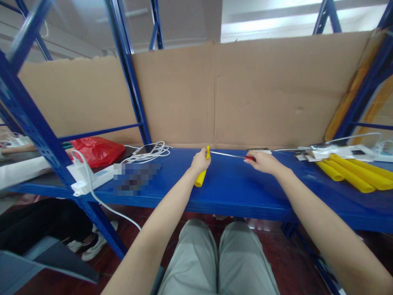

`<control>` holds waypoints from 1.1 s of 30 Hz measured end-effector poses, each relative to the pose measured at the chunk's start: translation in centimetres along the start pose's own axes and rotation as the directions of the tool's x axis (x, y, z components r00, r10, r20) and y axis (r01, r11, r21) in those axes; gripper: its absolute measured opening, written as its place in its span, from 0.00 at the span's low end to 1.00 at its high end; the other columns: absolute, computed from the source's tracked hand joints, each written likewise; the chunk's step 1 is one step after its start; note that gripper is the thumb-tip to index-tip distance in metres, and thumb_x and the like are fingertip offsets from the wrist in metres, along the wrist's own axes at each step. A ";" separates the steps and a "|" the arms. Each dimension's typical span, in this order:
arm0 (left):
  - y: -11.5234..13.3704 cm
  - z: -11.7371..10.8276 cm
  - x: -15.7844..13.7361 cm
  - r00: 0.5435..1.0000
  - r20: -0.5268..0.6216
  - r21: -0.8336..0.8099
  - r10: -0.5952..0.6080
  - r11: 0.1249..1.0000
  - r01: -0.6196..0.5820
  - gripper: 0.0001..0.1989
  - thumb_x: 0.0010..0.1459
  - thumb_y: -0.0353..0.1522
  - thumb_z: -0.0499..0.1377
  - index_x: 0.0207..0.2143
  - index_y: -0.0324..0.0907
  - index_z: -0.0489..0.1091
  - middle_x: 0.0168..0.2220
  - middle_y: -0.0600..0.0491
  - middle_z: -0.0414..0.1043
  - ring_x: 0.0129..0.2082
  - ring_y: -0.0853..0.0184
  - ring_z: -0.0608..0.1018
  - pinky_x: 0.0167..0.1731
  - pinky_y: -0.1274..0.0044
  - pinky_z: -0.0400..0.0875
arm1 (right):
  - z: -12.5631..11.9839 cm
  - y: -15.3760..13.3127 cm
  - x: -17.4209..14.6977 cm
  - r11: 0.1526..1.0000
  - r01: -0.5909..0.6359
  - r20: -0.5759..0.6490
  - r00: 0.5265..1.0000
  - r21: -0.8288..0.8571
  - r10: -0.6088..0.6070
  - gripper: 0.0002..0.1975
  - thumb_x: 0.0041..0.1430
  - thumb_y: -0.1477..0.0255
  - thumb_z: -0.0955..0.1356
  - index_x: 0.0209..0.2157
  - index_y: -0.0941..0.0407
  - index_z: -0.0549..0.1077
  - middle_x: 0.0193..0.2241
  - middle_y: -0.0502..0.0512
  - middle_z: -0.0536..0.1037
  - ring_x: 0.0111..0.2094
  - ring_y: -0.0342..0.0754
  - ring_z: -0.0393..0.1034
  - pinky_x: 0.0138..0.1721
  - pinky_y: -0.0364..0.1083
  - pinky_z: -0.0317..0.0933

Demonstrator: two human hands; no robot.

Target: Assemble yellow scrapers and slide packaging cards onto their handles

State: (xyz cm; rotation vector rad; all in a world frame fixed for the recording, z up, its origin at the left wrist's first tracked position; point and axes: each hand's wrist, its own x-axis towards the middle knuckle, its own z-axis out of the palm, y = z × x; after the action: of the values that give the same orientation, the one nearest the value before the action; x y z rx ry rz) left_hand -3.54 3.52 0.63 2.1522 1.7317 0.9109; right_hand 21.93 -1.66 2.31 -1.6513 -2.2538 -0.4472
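My left hand (200,161) is closed around a yellow tube (201,179), which stands tilted above the blue shelf top (227,184). To its right, my right hand (263,162) grips the red handle of a tool with a long thin metal shaft (229,154), much like a screwdriver. The shaft points left, its tip close to the upper end of the tube. Whether the tip touches the tube I cannot tell. My fingers hide part of the tube and most of the handle.
Several yellow tubes (353,174) lie at the right beside white packets (340,152). On the left are a white power strip (102,177), coiled white cable (153,152) and a red plastic bag (97,150). Cardboard (260,94) backs the shelf. A blue post (39,123) separates another person's sleeve (24,171).
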 end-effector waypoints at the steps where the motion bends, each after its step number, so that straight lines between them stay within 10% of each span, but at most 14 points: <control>1: 0.0 0.0 0.0 1.000 0.000 0.000 0.004 1.000 -0.004 0.15 0.60 0.28 0.57 0.50 0.40 0.64 0.50 0.43 0.74 0.37 0.62 0.81 0.38 0.75 0.74 | 0.0 -0.1 0.0 1.000 -0.004 0.011 1.000 0.012 0.004 0.11 0.62 0.65 0.61 0.33 0.54 0.72 0.30 0.58 0.79 0.31 0.51 0.73 0.30 0.45 0.56; 33: 0.3 -0.2 -0.2 1.000 0.004 0.002 0.000 1.000 0.000 0.16 0.59 0.27 0.56 0.50 0.39 0.64 0.52 0.41 0.72 0.39 0.61 0.81 0.38 0.74 0.74 | 0.6 0.8 0.1 1.000 0.013 -0.061 0.998 0.011 -0.012 0.06 0.58 0.66 0.66 0.34 0.53 0.66 0.29 0.56 0.78 0.29 0.50 0.72 0.28 0.44 0.55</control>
State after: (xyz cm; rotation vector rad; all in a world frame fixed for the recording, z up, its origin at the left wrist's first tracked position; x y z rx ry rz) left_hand -3.43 3.17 0.87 2.1543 1.7315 0.9049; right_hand 22.60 -1.14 1.84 -1.5968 -2.2194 -0.4799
